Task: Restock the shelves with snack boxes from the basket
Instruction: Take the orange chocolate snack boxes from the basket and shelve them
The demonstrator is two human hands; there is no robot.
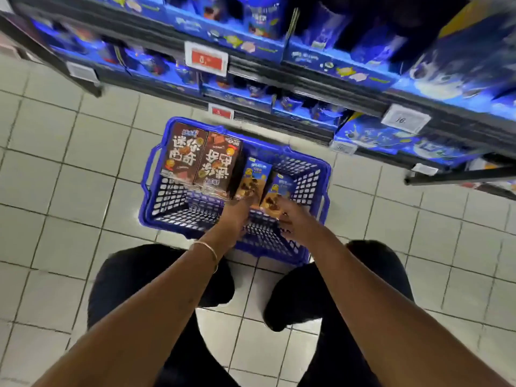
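**Item:** blue plastic lattice-walled basket (145, 177), standing on the pale tiled floor (69, 163) just ahead of your knees. All positions below are taken from it.

**Contents, far-left corner:** two tall brown cardboard snack boxes (184, 155), side by side and touching, leaning against the far wall.

**Contents, far-right half:** two smaller blue-and-orange cardboard snack boxes. The left blue box (254, 174) is just beside the brown pair, and the right blue box (280, 188) touches it. The near half of the basket shows bare lattice.

**Beyond the basket:** dark metal shelves (279, 79) lined with blue display cartons, carrying a red price tag (206, 60).

**Your left hand** (237, 212): at the lower end of the left blue box. The fingers are hidden behind the back of the hand and blurred, so I cannot tell whether they have closed on it.

**Your right hand** (293, 219): fingers curled round the lower end of the right blue box, holding it.

**Handling, as a judgement:** these look like thin printed card — probably light, stiff along the edges, easily dented on the broad faces, and a little slick where glossy.
- Take each blue box across its narrow sides near the middle, thumb opposite fingers, without squeezing.
- The brown boxes will likely want a wider span, one per hand.
- Lift them straight up so the corners do not catch the lattice.
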